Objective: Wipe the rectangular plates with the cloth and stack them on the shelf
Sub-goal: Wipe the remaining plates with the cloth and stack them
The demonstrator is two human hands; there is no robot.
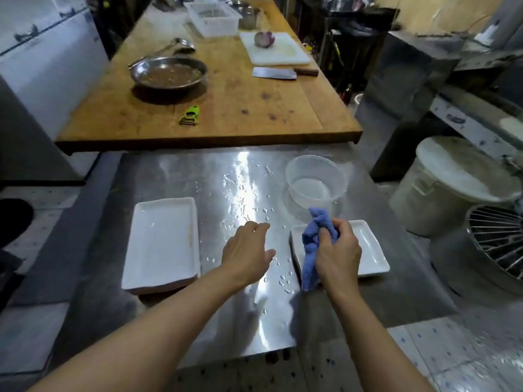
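Gripping the bunched blue cloth, the right hand holds it over the right plate, which lies flat on the wet steel table. The left hand hovers with fingers relaxed, holding nothing, between the two plates. Recommendation: steady the plate's near edge and wipe along its length, corners included. Its long axis runs near-to-far, angled slightly leftward; the left plate lies likewise. A clear bowl stands just beyond.
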